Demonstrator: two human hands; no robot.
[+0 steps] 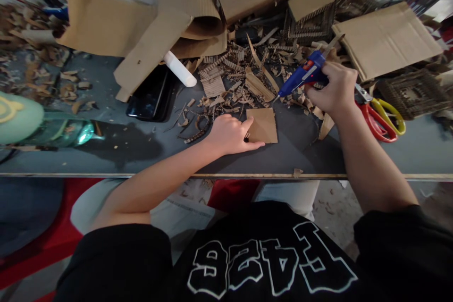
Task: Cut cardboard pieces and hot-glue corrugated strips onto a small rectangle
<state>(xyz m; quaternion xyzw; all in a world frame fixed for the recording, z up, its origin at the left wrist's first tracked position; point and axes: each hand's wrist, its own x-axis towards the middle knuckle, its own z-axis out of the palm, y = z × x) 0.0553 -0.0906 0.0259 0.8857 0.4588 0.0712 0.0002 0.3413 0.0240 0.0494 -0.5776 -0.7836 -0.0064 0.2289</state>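
My right hand (334, 87) is wrapped round a blue hot glue gun (300, 78), with a small red light glowing on its body. Its nozzle points down and left, just above the top right corner of a small cardboard square (264, 127). That square lies flat on the grey table. With thumb and index finger apart on its left side, my left hand (233, 136) holds it down; the other fingers are curled. Curly cardboard strips and scraps (244, 75) lie heaped behind the square.
Scissors (380, 113) with red and yellow handles lie by my right forearm. A black phone (150, 92), a white stick (180, 70) and a teal bottle (63, 127) are on the left. Rolled cardboard (191, 0) and a large cardboard panel (389, 40) stand behind. The table's front edge (247, 176) is close.
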